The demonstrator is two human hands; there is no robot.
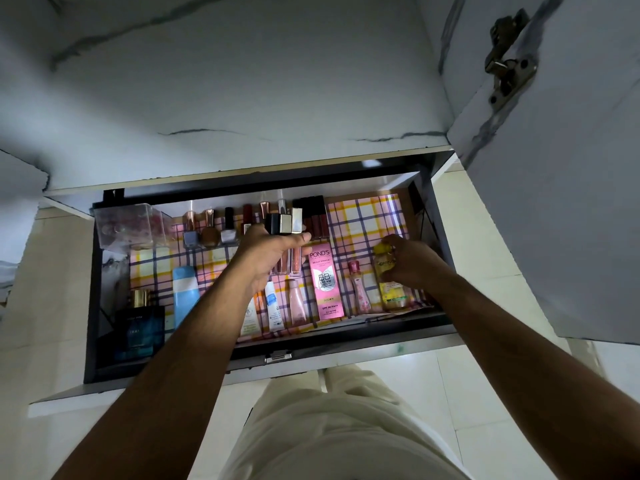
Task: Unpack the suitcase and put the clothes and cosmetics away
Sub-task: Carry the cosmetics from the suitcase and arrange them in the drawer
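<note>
My left hand [273,251] gripped square-capped lip gloss tubes [287,237] over the open drawer [429,209]. Right hand [407,261] curled around the yellow Garnier bottle [393,289] lying on glossy plaid liner [367,216]. Marble-look cabinet [242,81] above, pale tiled floor [467,393] below.

Perfume bottle [140,327] sits, seemingly, left of tubes [273,308] in drawer [90,306].

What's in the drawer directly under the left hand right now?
The left hand grips lip gloss tubes. Below it, small tubes lie on the checked liner; their upper ends, and anything beneath the palm, are hidden.
</note>
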